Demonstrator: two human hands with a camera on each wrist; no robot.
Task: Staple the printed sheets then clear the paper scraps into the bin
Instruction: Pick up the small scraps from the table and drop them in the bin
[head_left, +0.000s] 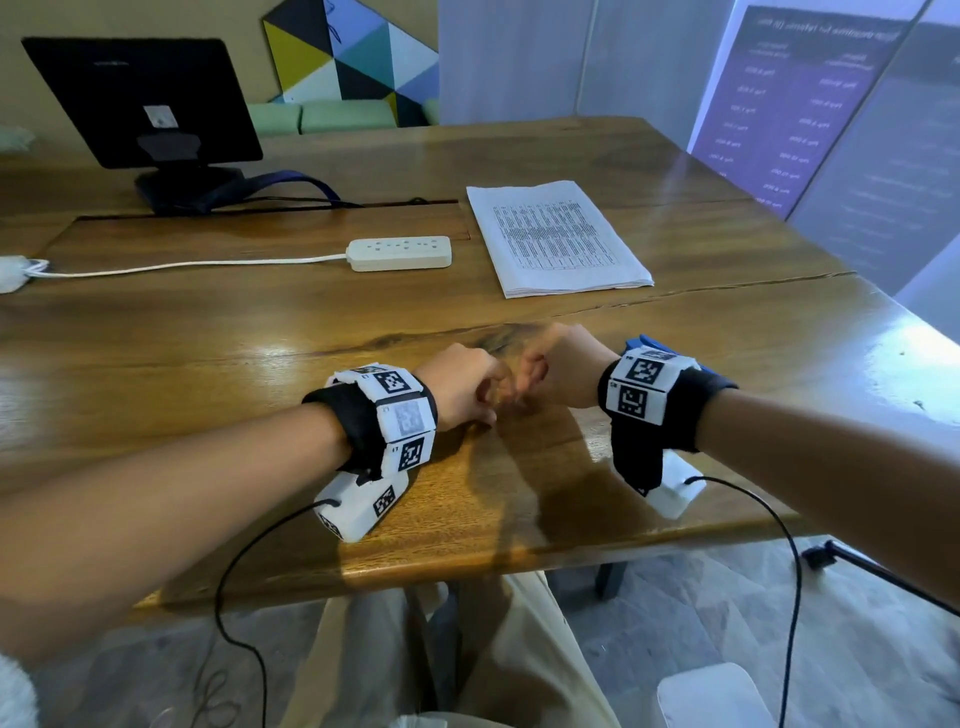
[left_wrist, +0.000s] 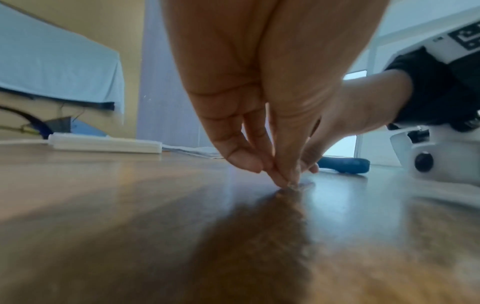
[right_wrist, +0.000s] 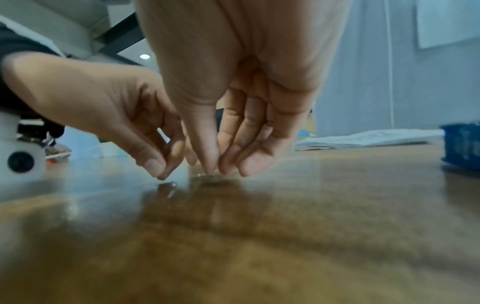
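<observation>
Both of my hands worked close together over the near middle of the wooden tabletop (head_left: 208, 332). My left hand (head_left: 460, 387) had its thumb and fingertips (left_wrist: 279, 179) drawn together, pointing down, touching the surface at a tiny bright fragment (left_wrist: 294, 185); whether the fragment was pinched I could not tell. My right hand (head_left: 561, 371) likewise had its thumb and fingers gathered to a point, tips down on a small flat scrap (right_wrist: 209, 176); whether it was gripped was not clear. A second small shiny piece (right_wrist: 170, 183) lay on the surface just beside my left fingertips. The stack of printed sheets (head_left: 558, 236) lay flat, well apart from my hands, on the far right part of the tabletop. A blue object (left_wrist: 342, 165), its kind not discernible, lay behind my right wrist. A white power strip (head_left: 399, 253) lay left of the sheets, and a black monitor (head_left: 143, 101) stood at the far left.
</observation>
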